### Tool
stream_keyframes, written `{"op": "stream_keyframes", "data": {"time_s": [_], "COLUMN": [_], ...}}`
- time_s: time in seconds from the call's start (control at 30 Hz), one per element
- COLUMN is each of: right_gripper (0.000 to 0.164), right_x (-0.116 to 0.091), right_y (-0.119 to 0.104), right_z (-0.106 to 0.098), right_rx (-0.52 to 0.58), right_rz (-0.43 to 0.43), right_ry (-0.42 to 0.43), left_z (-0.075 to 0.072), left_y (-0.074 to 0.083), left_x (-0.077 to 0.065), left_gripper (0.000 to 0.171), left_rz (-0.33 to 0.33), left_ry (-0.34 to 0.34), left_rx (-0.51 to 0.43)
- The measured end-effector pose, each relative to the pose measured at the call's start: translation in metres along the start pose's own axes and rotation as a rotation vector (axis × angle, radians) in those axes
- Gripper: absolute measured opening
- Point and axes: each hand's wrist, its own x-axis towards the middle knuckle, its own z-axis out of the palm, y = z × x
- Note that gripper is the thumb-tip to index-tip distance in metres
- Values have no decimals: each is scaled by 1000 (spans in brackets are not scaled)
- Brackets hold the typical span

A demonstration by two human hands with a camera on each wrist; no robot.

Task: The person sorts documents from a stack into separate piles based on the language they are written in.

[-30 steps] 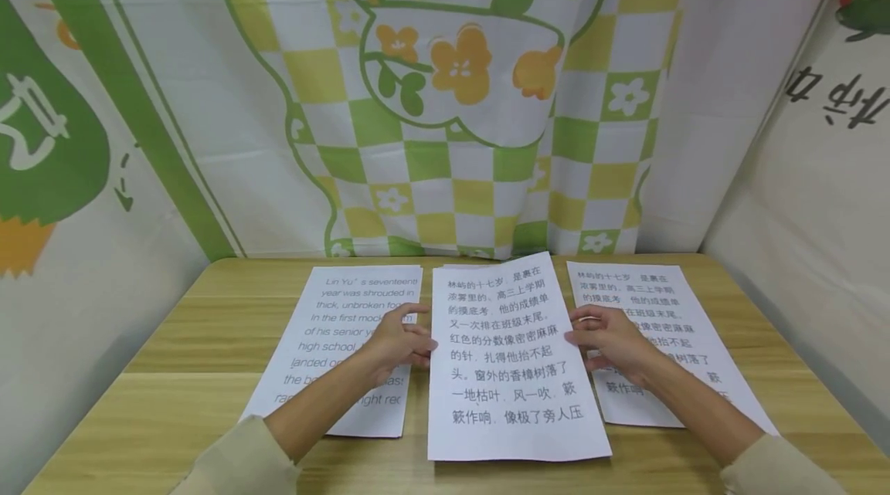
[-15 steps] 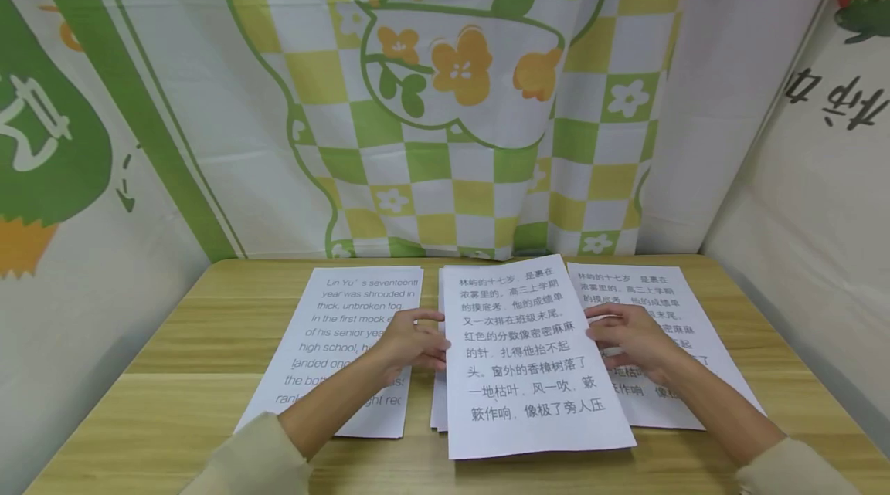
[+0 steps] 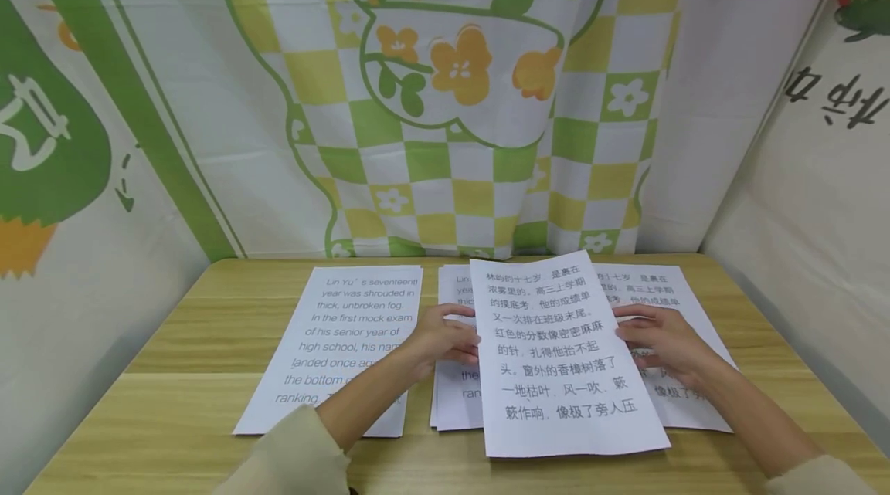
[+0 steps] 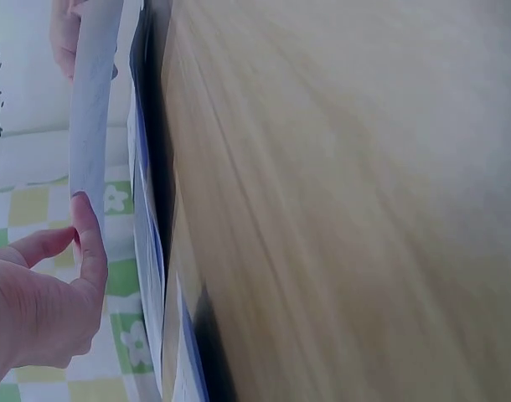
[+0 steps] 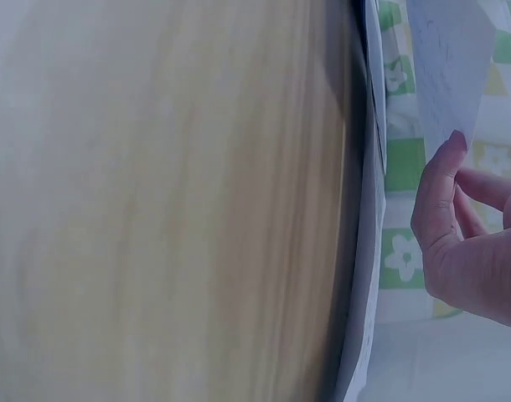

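Note:
Between my two hands is a white sheet of paper (image 3: 549, 371) printed with Chinese text, lifted above the table and slightly tilted. My left hand (image 3: 439, 340) pinches its left edge, thumb and fingers on opposite faces in the left wrist view. At its right edge my right hand (image 3: 664, 344) pinches it likewise, clear in the right wrist view. Under the held sheet lie a middle stack of papers (image 3: 455, 406) with English text, mostly covered, and part of a right-hand stack (image 3: 698, 402) with Chinese text.
A left stack of papers (image 3: 348, 348) with English text lies on the wooden table (image 3: 174, 387), partly behind my left forearm. A checked, flowered curtain (image 3: 445, 171) hangs along the table's back edge, and printed cloth walls (image 3: 799, 209) stand at the sides.
Both hands have carried the sheet to the right, from over the middle stack towards the right stack. More of the middle and left stacks shows now; the right stack is more covered.

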Motion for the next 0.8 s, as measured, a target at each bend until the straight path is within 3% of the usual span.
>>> {"op": "stream_keyframes", "data": {"time_s": [0.23, 0.53, 0.67, 0.8], "right_gripper": [58, 58, 54, 44], "right_x": [-3, -4, -5, -5], "right_y": [7, 16, 19, 20], "right_z": [-20, -43, -52, -60], "right_rx": [16, 33, 39, 51], "right_rz": [5, 20, 21, 20], "right_ry": [12, 12, 1, -4], "left_z": [18, 44, 55, 64], "left_y": [-2, -3, -3, -1], "left_x": [10, 22, 27, 31], "left_gripper": [44, 16, 19, 32], "left_rz": [4, -54, -60, -65], "left_ry": [-21, -2, -2, -4], "left_rx": [-3, 66, 66, 56]}}
